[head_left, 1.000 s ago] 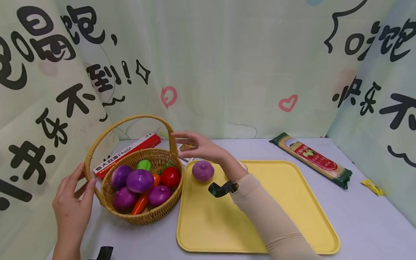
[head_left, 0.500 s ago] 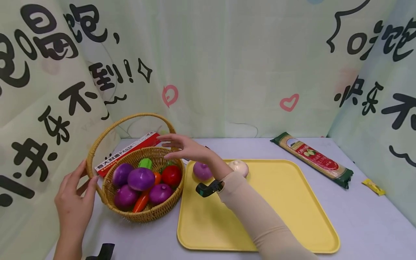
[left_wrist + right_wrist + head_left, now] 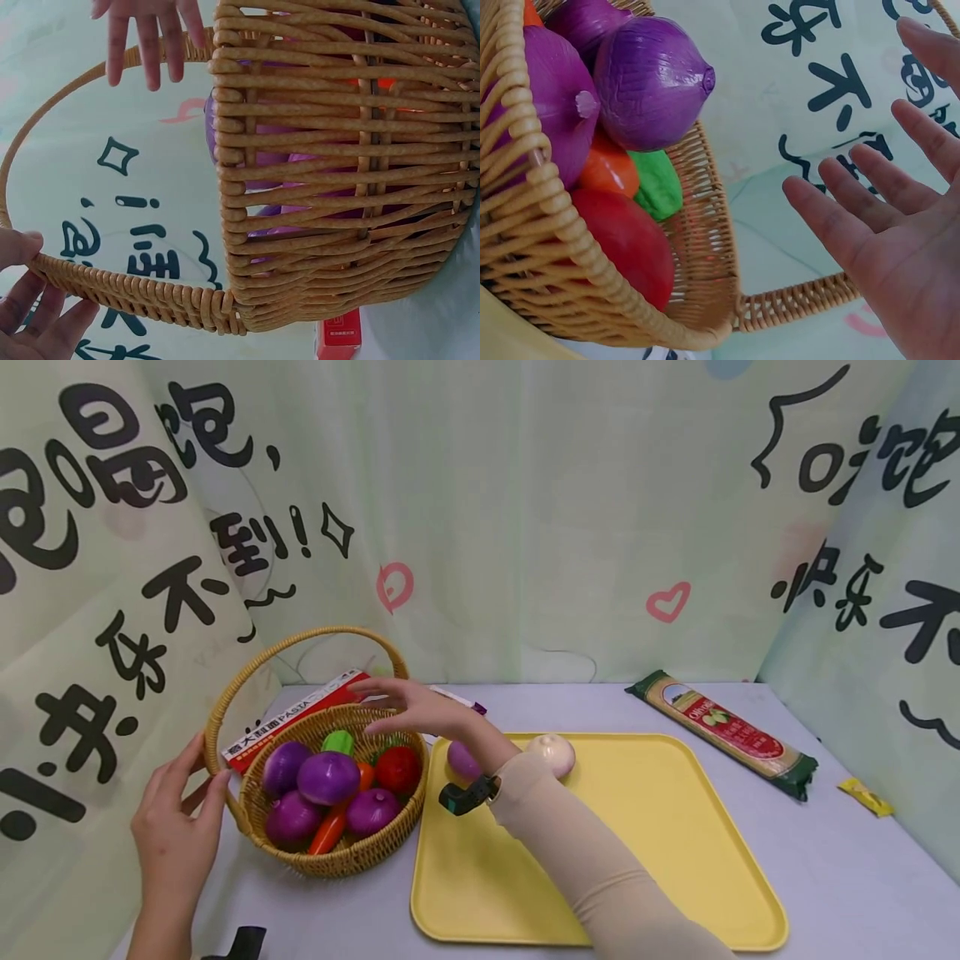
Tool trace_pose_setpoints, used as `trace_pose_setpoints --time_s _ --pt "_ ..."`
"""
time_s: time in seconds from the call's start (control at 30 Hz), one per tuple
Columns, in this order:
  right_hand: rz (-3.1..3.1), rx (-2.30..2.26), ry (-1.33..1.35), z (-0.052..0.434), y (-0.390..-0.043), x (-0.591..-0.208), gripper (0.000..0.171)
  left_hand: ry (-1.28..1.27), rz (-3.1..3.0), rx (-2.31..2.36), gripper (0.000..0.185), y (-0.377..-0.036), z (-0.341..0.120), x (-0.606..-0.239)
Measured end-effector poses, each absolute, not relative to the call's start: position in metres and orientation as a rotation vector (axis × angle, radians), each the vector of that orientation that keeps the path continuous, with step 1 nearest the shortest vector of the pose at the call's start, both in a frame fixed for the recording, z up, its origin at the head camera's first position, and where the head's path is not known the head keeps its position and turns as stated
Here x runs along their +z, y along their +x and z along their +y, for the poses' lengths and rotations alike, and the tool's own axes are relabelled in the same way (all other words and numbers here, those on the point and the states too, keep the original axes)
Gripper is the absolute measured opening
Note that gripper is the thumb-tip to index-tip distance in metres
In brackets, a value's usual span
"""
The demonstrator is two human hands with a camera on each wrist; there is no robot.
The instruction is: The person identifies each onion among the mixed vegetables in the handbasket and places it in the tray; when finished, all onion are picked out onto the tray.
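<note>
Four purple onions [image 3: 327, 777] fill the basket [image 3: 341, 857]; two sit on the tray [image 3: 675, 827].

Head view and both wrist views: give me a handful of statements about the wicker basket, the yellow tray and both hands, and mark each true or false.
1. The round woven wicker basket holds several purple onions. True.
2. The right hand grips a purple onion. False: its fingers are spread and straight above the basket's rim, holding nothing.
3. The left hand touches the basket's handle at its base. True.
4. The flat yellow plastic tray holds nothing. False: a purple onion and a whitish bulb lie at its far left corner.
5. The long pasta packet lies inside the basket. False: it lies on the table right of the tray.
</note>
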State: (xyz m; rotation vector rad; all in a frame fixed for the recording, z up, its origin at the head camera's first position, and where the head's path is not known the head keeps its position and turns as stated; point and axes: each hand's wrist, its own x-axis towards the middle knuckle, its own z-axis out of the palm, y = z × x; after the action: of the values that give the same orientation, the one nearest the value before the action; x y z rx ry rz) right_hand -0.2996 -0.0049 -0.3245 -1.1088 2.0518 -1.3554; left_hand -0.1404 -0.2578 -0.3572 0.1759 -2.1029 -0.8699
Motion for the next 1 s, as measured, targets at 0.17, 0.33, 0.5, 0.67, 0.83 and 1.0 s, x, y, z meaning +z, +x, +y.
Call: trace_pose_setpoints --time_s 0.17,0.33,0.5,0.67,0.83,1.0 --pt "2.058 -1.319 -1.123 -0.011 -0.297 -0.326 0.058 0.165 -2.098 -0.865 0.054 -0.14 -0.258 -0.356" --pt "2.052 -1.292 -1.155 -0.016 -0.299 -0.327 0.059 0.192 -2.108 -0.861 0.055 -0.138 -0.258 -0.355" --pt "2.038 -1.304 -1.164 -0.021 -0.302 -0.326 0.057 0.223 -2.122 -0.858 0.055 -0.137 -0.258 -0.354" --pt "2.024 -1.298 -1.169 -0.025 -0.304 -0.328 0.057 0.236 -2.126 -0.86 0.055 -0.136 -0.258 -0.353" --pt "2.011 -1.302 -1.17 -0.027 -0.304 -0.331 0.057 0.241 -2.139 -0.875 0.054 -0.137 -0.256 -0.354" --pt "1.996 -1.319 -1.159 -0.029 -0.303 -0.329 0.058 0.243 -2.153 -0.87 0.056 -0.137 -0.254 -0.353"
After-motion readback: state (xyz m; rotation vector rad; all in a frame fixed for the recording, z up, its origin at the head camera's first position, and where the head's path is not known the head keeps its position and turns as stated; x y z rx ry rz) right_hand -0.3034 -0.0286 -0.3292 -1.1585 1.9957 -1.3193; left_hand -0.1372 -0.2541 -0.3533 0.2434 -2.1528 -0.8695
